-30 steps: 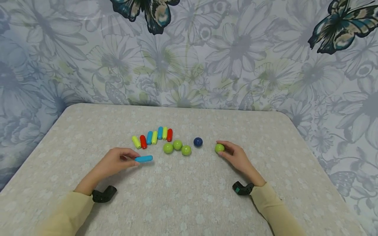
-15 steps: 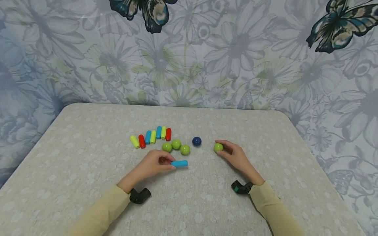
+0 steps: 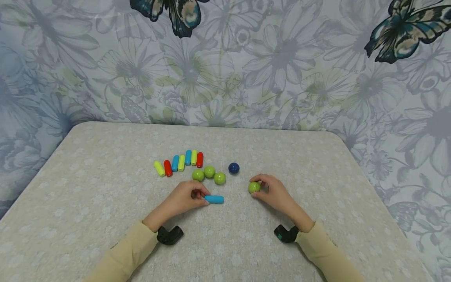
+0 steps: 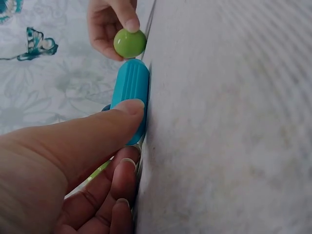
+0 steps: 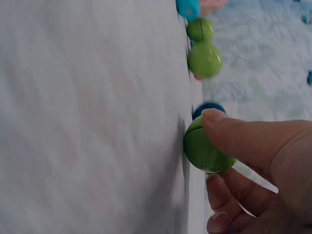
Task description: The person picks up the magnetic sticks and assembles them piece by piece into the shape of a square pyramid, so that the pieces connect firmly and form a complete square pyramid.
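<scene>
Pinching blue stick (image 4: 130, 80) — left fingers (image 4: 124, 178); gripping green ball (image 5: 205, 152) — right fingers (image 5: 246, 190); patterned tablecloth (image 3: 229, 246) beneath.

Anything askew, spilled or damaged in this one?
Nothing looks spilled or damaged. The leftmost yellow rod lies slightly askew, slanting more than the other rods in its row. The dark blue ball sits apart from the three green balls, though that may be intended.
</scene>
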`<state>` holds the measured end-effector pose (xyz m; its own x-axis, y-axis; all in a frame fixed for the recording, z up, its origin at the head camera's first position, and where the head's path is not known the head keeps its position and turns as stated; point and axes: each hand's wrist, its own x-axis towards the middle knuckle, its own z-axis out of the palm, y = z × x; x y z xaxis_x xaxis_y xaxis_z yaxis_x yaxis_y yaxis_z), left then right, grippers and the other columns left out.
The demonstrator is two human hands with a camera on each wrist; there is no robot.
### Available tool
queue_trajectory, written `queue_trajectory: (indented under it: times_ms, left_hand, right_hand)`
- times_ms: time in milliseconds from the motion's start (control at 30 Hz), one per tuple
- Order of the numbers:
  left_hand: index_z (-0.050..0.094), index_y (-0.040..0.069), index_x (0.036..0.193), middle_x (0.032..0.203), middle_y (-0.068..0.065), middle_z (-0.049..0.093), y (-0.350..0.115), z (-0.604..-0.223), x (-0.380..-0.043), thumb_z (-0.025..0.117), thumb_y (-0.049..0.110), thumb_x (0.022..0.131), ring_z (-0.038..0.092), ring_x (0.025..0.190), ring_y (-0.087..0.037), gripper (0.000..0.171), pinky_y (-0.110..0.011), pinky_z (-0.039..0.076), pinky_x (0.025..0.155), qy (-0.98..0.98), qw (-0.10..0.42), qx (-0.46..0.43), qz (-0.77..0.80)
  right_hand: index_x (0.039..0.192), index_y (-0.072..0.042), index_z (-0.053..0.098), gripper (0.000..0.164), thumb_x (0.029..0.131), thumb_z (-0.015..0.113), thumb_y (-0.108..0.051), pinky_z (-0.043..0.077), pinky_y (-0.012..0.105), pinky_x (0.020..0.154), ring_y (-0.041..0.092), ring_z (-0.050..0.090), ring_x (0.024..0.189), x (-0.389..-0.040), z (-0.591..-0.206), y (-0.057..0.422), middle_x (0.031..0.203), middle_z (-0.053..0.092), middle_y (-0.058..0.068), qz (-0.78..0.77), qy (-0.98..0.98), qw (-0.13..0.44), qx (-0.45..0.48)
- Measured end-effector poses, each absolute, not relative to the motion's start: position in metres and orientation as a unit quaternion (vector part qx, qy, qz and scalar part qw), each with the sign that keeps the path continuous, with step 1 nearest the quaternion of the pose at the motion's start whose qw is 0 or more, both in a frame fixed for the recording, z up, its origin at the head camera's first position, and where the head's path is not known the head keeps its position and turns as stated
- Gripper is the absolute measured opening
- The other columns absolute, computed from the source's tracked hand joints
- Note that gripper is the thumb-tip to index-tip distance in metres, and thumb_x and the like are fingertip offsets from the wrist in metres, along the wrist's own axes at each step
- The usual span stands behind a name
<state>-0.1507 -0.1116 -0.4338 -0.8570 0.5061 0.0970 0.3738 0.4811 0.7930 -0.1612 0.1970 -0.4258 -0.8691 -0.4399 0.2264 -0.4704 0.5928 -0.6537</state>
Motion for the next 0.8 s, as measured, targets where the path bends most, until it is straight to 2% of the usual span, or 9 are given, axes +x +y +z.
queue_trajectory:
  times_ms: [167,300,533,800]
  left_hand:
    - [0.070,0.011,0.089,0.075,0.008,0.057,-0.112,-0.433,-0.149,0.078,0.010,0.076,0.052,0.068,-0.010,0.015,-0.026,0.046,0.062,0.858,0.073,0.253,0.442]
    - [0.070,0.011,0.090,0.076,0.008,0.058,-0.111,-0.435,-0.149,0.077,0.010,0.078,0.052,0.070,-0.011,0.014,-0.026,0.046,0.063,0.854,0.082,0.249,0.449]
    - [0.069,0.010,0.092,0.081,0.007,0.060,-0.110,-0.437,-0.149,0.076,0.010,0.079,0.055,0.072,-0.012,0.015,-0.026,0.048,0.066,0.843,0.086,0.245,0.471]
    - [0.068,0.011,0.093,0.082,0.006,0.061,-0.110,-0.437,-0.149,0.077,0.010,0.079,0.055,0.073,-0.012,0.016,-0.027,0.048,0.066,0.842,0.084,0.239,0.476]
  right_hand:
    - [0.111,-0.008,0.064,0.035,0.078,0.077,-0.008,0.044,0.028,0.063,0.014,0.052,0.076,-0.150,-0.430,0.180,0.096,0.059,-0.003,0.407,-0.868,-0.024,0.283]
    - [0.114,-0.009,0.064,0.034,0.081,0.074,-0.011,0.044,0.026,0.061,0.013,0.053,0.075,-0.146,-0.436,0.168,0.096,0.060,-0.004,0.439,-0.852,-0.047,0.281]
    - [0.117,-0.010,0.064,0.034,0.084,0.072,-0.015,0.043,0.027,0.062,0.013,0.053,0.074,-0.142,-0.447,0.152,0.091,0.062,-0.003,0.466,-0.837,-0.036,0.285]
    - [0.118,-0.011,0.063,0.036,0.083,0.072,-0.014,0.044,0.026,0.063,0.010,0.052,0.074,-0.140,-0.449,0.148,0.094,0.061,-0.006,0.469,-0.833,-0.019,0.291]
